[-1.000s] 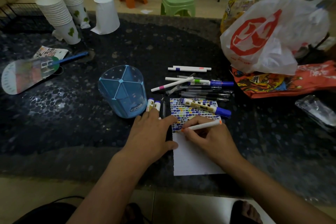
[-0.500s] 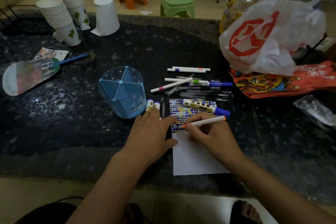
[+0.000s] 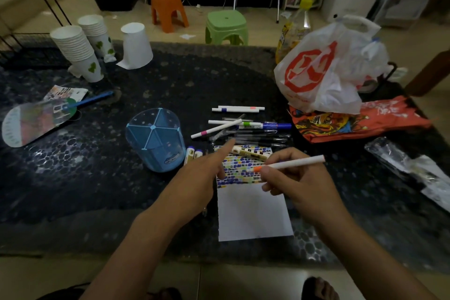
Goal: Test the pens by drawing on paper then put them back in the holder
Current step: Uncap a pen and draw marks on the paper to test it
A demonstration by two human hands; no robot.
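right hand (image 3: 300, 178) pinching orange-tipped pen (image 3: 289, 163), left hand (image 3: 202, 173) seemingly pointing

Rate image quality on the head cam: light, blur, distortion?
Head view: dim and underexposed, the dark table swallowing detail; patchy glare on its pebbled left side. Left hand is motion-blurred at the fingers; right hand and its white pen are slightly soft. Wide-angle bowing bends the far table edge. Paper stays readable.

We cannot resolve the tip of the white pen (image 3: 291, 163); motion blur smears it. The left hand (image 3: 198, 173) covers the paper's (image 3: 253, 214) upper left corner and part of two markers (image 3: 193, 152). The print on the plastic bag (image 3: 323, 73) is too small to read.
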